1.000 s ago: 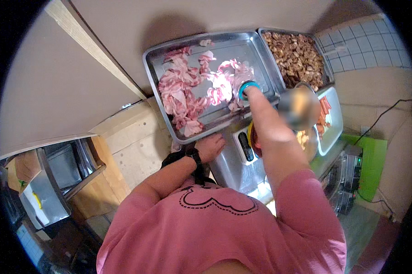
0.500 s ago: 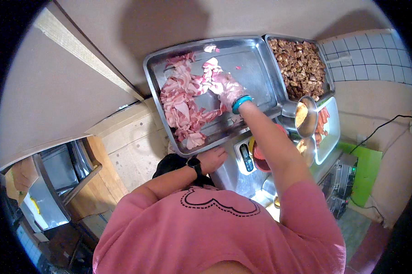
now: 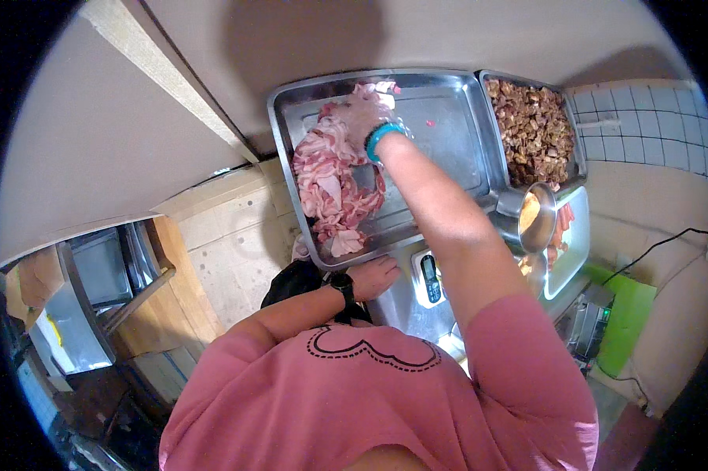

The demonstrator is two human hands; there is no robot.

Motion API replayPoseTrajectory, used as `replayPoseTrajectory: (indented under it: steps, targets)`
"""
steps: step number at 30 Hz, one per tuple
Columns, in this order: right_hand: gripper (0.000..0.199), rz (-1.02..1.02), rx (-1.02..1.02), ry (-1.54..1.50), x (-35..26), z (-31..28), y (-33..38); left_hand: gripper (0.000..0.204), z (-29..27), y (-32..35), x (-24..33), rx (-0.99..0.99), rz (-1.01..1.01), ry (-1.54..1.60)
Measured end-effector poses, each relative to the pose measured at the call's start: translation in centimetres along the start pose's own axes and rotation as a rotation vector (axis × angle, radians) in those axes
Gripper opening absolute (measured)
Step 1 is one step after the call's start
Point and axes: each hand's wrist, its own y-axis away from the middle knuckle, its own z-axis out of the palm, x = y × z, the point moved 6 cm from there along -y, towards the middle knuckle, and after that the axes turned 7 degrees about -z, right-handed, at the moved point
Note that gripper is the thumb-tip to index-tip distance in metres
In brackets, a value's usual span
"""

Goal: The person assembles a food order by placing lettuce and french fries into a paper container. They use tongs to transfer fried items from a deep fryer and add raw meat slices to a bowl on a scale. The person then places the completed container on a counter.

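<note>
In the big steel tray (image 3: 448,133) ahead of me, my right hand (image 3: 362,118) is gloved and buried in the heap of raw pink meat slices (image 3: 334,184), its grip closed on a clump at the heap's far end. A turquoise band (image 3: 382,135) sits on that wrist. The meat fills the tray's left half; the right half is bare metal with a couple of small pink scraps. My own right forearm lies across the tray's middle and hides part of the pile's right edge.

My left hand (image 3: 373,276) rests flat against the near rim of the tray, fingers loose and holding nothing, a black watch (image 3: 340,284) on the wrist.

To the right, a 2nd tray (image 3: 533,129) is full of brown cooked chunks. Just below it a round metal cup (image 3: 530,218) stands beside a lit tray of orange pieces (image 3: 564,228). A small dark handset (image 3: 430,276) lies on the steel worktop (image 3: 405,310) near my left hand. A pale wooden board (image 3: 220,235) sits left of the tray.
</note>
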Motion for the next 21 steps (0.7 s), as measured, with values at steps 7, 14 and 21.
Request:
replayPoseTrajectory:
  steps: [7, 14, 21]
  targets:
    - [0.045, -0.139, 0.242, -0.220, 3.9, 4.6, 5.1, 0.024, -0.3, -0.2, 0.1, -0.020, -0.006, -0.011]
    - [0.093, 0.164, 0.025, -0.521, 6.1, 1.7, 6.8, 0.019, 0.1, -0.1, -0.1, -0.079, -0.009, 0.033]
    - [0.082, 0.141, -0.002, -0.500, 7.0, 1.1, 3.4, 0.014, -0.5, -0.1, 0.0, 0.045, 0.019, 0.044]
